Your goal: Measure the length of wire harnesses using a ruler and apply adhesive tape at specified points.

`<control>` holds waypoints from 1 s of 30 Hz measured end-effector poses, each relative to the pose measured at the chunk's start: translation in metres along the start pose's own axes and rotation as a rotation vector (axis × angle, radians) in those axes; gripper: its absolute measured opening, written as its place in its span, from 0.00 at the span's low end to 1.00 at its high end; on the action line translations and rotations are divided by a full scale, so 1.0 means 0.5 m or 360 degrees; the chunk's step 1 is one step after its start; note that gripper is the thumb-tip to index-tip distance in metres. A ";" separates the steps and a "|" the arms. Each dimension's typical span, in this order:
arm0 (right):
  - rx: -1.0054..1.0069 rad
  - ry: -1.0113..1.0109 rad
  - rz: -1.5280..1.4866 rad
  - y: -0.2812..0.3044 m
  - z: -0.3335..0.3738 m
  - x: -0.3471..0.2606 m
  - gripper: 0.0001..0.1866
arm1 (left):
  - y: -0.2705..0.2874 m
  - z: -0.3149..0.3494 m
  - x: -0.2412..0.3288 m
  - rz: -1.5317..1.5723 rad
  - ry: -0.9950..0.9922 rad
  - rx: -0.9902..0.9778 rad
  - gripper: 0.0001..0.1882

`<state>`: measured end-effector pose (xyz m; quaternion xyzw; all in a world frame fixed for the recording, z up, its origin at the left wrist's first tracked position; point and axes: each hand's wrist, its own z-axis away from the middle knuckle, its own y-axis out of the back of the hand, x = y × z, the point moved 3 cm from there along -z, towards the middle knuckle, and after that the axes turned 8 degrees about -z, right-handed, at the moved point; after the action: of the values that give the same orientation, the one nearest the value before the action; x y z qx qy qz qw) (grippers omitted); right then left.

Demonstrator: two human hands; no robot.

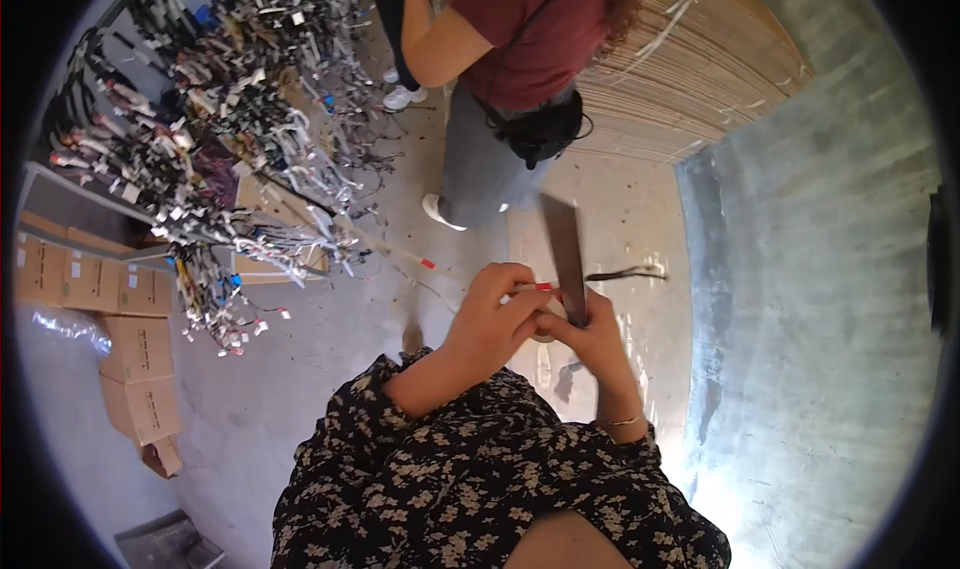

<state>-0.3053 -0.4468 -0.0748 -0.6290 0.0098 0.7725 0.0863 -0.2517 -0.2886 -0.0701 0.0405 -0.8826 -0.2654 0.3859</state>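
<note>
My left hand point(490, 314) is closed, its fingers pinching a thin pale cable with a red band point(543, 287) in front of my body. Close against it, my right hand point(598, 341) grips the lower end of a dark brown flat strip point(563, 244), which rises slightly blurred above the fingers. Thumbs and fingertips of both hands nearly meet, hiding how strip and cable touch. Dark wire ends point(628, 273) stick out to the right of my right hand. Another pale cable length with a red band point(428, 264) runs toward the rack on the left.
A rack hung with many wire harnesses point(215, 119) fills the upper left. Below it stand cardboard boxes point(138, 349). A person in a dark red shirt point(535, 49) stands ahead, beside stacked flat cardboard point(690, 59). A grey wall point(810, 299) borders the right.
</note>
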 end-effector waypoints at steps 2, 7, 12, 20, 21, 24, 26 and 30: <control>-0.0127 -0.0217 0.0093 0.032 0.005 -0.009 0.19 | -0.007 -0.005 0.005 0.0039 -0.0099 -0.0078 0.21; -0.0240 -0.0468 -0.0220 0.077 0.037 0.031 0.27 | -0.013 -0.024 0.014 -0.0095 -0.0135 -0.0286 0.24; -0.0117 -0.0691 -0.0623 0.205 0.113 0.054 0.35 | -0.003 -0.017 -0.019 0.0314 0.0158 -0.0550 0.28; -0.0306 -0.0770 -0.0449 0.313 0.012 0.058 0.24 | 0.064 0.054 0.000 -0.0026 0.0134 -0.0248 0.10; -0.0422 -0.0839 -0.0565 0.303 -0.014 0.096 0.19 | 0.065 0.054 0.027 -0.0222 -0.0042 -0.0239 0.11; -0.0515 -0.1039 -0.0576 0.205 -0.066 0.121 0.13 | 0.025 0.075 0.079 -0.0455 -0.0274 -0.0149 0.16; -0.0637 -0.0970 -0.0457 0.139 -0.096 0.112 0.14 | -0.015 0.071 0.093 -0.0435 -0.0498 -0.0215 0.16; -0.0911 -0.1036 -0.0400 0.013 -0.121 0.072 0.18 | -0.068 0.049 0.109 -0.0158 -0.0721 -0.0335 0.12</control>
<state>-0.2544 -0.4561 -0.1232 -0.3483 -0.3083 0.8852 0.0005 -0.3115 -0.3223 -0.0647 -0.0171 -0.9110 -0.3766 0.1669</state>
